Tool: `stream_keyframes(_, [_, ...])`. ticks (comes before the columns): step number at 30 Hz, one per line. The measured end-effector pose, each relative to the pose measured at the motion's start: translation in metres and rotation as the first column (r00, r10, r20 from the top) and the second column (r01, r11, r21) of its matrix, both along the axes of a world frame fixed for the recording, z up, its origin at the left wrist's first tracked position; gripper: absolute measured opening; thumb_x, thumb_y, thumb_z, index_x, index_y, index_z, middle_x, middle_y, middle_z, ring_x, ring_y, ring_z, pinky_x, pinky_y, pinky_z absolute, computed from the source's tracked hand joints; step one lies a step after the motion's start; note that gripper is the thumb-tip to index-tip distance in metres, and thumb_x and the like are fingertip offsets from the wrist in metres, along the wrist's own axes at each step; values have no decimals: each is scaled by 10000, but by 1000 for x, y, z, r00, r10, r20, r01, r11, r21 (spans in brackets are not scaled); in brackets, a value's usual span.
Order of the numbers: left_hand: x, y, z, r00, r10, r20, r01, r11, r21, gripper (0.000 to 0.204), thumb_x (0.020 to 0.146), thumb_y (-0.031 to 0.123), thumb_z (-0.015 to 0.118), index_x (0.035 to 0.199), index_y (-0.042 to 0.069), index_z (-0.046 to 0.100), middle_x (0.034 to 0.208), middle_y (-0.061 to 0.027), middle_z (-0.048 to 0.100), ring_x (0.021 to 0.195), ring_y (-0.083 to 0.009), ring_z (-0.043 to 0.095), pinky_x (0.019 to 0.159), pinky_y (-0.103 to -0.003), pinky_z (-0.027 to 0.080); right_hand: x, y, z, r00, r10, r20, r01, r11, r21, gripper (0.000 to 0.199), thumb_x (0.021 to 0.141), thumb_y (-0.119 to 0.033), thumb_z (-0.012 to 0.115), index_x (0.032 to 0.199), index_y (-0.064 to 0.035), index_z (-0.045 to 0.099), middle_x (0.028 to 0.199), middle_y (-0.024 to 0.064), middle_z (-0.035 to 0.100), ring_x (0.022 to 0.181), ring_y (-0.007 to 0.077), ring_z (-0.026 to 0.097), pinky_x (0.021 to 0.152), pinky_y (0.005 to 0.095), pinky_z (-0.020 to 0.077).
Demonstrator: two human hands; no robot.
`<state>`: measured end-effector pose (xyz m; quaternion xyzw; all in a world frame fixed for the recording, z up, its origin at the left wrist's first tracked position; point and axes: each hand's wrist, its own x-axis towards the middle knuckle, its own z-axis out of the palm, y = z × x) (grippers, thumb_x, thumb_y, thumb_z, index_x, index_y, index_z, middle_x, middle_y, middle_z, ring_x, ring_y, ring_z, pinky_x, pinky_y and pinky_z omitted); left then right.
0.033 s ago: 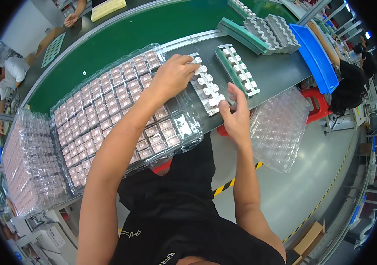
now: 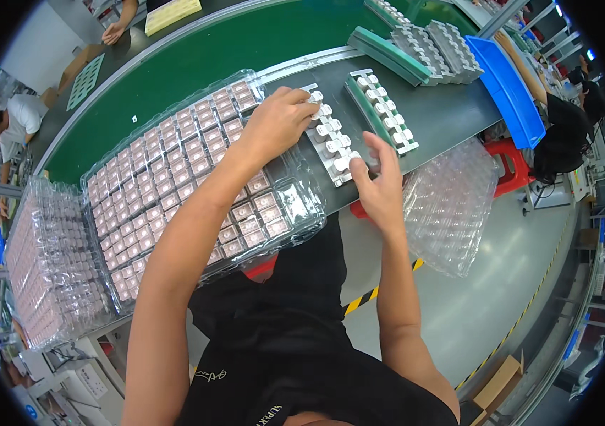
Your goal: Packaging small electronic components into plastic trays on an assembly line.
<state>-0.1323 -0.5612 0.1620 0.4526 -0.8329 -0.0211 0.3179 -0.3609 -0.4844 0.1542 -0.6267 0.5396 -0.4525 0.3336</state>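
Note:
A metal rack (image 2: 336, 172) with a row of small white parts (image 2: 336, 145) lies on the dark worktop in front of me. At its far end my left hand (image 2: 279, 122) is closed, fingertips pinched together over the row; what they grip is hidden. Beside the near end, my right hand (image 2: 382, 186) is open, its thumb close to the last white part and its fingers apart. To the right lies a second rack (image 2: 407, 149) of white parts along a green bar. Left of the racks, a transparent plastic tray (image 2: 302, 202) holds rows of small pinkish square pieces (image 2: 174, 167), partly covered by my left forearm.
More filled trays (image 2: 54, 270) are stacked at the far left. Several grey racks (image 2: 426, 57) and a blue bin (image 2: 512, 99) stand at the back right. A green conveyor belt (image 2: 245, 39) runs behind. Transparent trays (image 2: 448, 206) and a red stool (image 2: 512, 170) are below right.
My right hand has shifted very slightly, its thumb a little nearer the rack's near end. The left hand looks the same.

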Motion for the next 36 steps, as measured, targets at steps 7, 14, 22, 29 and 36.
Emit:
stream_keyframes(7, [-5,3,-7,1000,-2,12,3,998,-59,137,817,111,733,950,79,729,933,-89,653,889,-280,612,791,-385,521,24,-69,20,991,90,-100,-100,990,-98,368,894,-273,678,1120,17,676,930,180,727,833,291,708,796,401,547])
stream_keyframes(14, [-3,15,1,976,150,-160,-150,989,13,136,807,114,687,934,76,717,894,-118,644,897,-314,597,817,-427,493,37,-147,3,914,281,-292,-231,953,195,431,839,-351,744,1047,26,710,837,104,707,714,177,661,623,308,526])
stream_keyframes(22, [75,25,5,947,319,45,-322,941,101,108,812,146,683,859,66,738,941,-91,697,937,-299,587,850,-403,472,37,-165,4,914,299,-276,-247,946,209,322,799,-302,728,938,-12,754,838,141,742,773,253,706,745,370,546])
stream_keyframes(29, [58,26,-6,907,407,113,-410,912,6,120,795,175,708,852,114,795,1002,-47,628,990,-301,507,916,-407,435,45,-153,22,840,331,-430,-272,942,194,281,850,-238,704,938,27,729,806,114,706,744,176,648,682,318,521])
stream_keyframes(36, [55,19,-10,819,528,224,-553,830,67,149,810,218,693,886,176,815,1006,-42,607,1016,-292,491,924,-453,374,42,-161,21,876,376,-304,-274,904,328,318,857,-275,724,934,33,729,764,86,689,735,149,638,650,310,528])
